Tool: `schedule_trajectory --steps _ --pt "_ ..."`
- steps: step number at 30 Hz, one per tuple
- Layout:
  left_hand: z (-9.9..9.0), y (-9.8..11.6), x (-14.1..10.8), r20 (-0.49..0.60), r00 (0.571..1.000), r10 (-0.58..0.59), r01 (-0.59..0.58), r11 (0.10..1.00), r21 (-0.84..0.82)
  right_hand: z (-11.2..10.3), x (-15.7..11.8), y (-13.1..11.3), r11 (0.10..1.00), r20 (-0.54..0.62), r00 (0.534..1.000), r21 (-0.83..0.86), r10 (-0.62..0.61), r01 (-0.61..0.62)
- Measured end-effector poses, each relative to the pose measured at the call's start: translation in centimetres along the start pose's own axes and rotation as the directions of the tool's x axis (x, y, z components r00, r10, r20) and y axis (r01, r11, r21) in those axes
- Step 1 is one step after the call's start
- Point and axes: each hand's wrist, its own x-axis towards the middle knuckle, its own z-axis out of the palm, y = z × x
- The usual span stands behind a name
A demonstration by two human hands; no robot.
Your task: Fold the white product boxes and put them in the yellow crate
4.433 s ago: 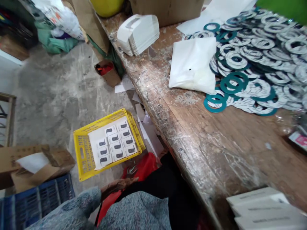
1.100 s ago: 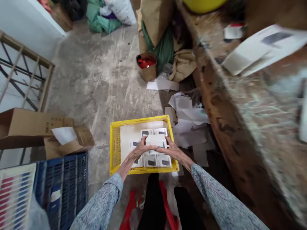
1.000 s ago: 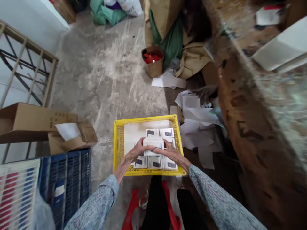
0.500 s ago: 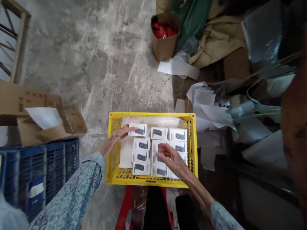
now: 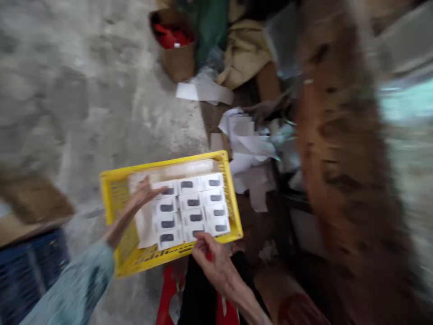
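Small white boxes [image 5: 192,203], each printed with a dark device, stand in three columns inside a yellow crate [image 5: 172,161]. My left hand [image 5: 144,193] reaches over the crate's left part with its fingers apart. One finger rests on the far-left box [image 5: 168,191] of the group. My right hand [image 5: 216,264] is over the crate's near edge, by the closest boxes. Its fingers are loosely bent with a gap between them, and nothing shows in them. Pale sheet material [image 5: 142,225] lines the crate bottom, bare on the left. Motion blurs the picture.
A red stool [image 5: 164,295] stands below the crate. Blue crates [image 5: 34,266] and a cardboard box [image 5: 40,196] are at left. A carton of red pieces [image 5: 179,58] and loose white papers [image 5: 245,135] lie beyond. A brown, worn surface [image 5: 333,149] rises at right.
The view has swung right, so the crate appears further left and tilted. The box in my left hand now sits in line with the others. My right hand has drawn back to the near edge.
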Motion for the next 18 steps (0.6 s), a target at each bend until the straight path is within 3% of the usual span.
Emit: schedule_trajectory --steps 2,3,4,5,7,8,9,10,13,14,15,16,17,18 --pt "2.1 2.8 -0.9 -0.175 0.983 -0.048 0.063 0.995 0.079 -2.2 -5.6 -0.7 0.999 -0.06 0.998 -0.035 -0.016 0.013" --pt "3.6 4.5 -2.0 -0.211 0.975 -0.071 0.09 0.992 0.084 -3.6 -8.7 -1.1 0.998 -0.093 0.995 -0.06 -0.02 0.015" --pt "5.3 6.4 -3.7 -0.168 0.982 -0.084 0.093 0.995 0.044 -5.2 -12.0 -1.7 0.997 -0.14 0.99 -0.082 -0.026 0.015" --pt "7.2 8.5 -6.0 -0.057 0.993 -0.101 0.101 0.995 -0.004 -6.9 -15.4 -2.3 0.995 -0.204 0.978 -0.1 -0.03 0.01" --pt "11.4 13.4 -11.8 0.241 0.968 -0.071 0.103 0.987 -0.123 -10.4 -22.2 -3.2 0.991 -0.38 0.924 -0.134 -0.034 -0.019" --pt "13.7 16.1 -15.1 0.418 0.908 -0.017 0.088 0.985 -0.151 -12.2 -25.6 -3.2 0.987 -0.507 0.862 -0.15 -0.025 -0.06" --pt "16.1 18.9 -18.6 0.575 0.817 0.038 0.073 0.983 -0.169 -13.9 -28.9 -2.7 0.98 -0.639 0.769 -0.164 -0.018 -0.114" --pt "18.6 21.6 -21.9 0.696 0.71 0.104 0.05 0.979 -0.198 -15.5 -32.0 -1.8 0.969 -0.766 0.642 -0.165 -0.009 -0.183" --pt "26.6 28.5 -30.3 0.854 0.408 0.324 -0.104 0.945 -0.309 -18.8 -39.7 3.6 0.922 -0.986 0.156 0.0 0.066 -0.387" --pt "29.2 30.2 -32.3 0.87 0.344 0.353 -0.159 0.935 -0.317 -19.5 -41.5 5.8 0.906 -0.991 0.016 0.114 0.132 -0.407" --pt "31.8 31.4 -34.0 0.881 0.314 0.353 -0.218 0.93 -0.295 -20.1 -42.8 8.0 0.889 -0.97 -0.085 0.244 0.229 -0.387" --pt "34.2 32.3 -35.4 0.899 0.281 0.335 -0.282 0.925 -0.256 -20.6 -43.7 10.0 0.87 -0.93 -0.123 0.368 0.347 -0.329" --pt "36.3 32.9 -36.6 0.911 0.267 0.313 -0.335 0.917 -0.217 -21.0 -44.2 11.6 0.843 -0.876 -0.084 0.48 0.475 -0.24" --pt "38.1 33.1 -37.5 0.924 0.24 0.296 -0.363 0.911 -0.197 -21.4 -44.4 12.9 0.807 -0.813 0.021 0.575 0.582 -0.137"
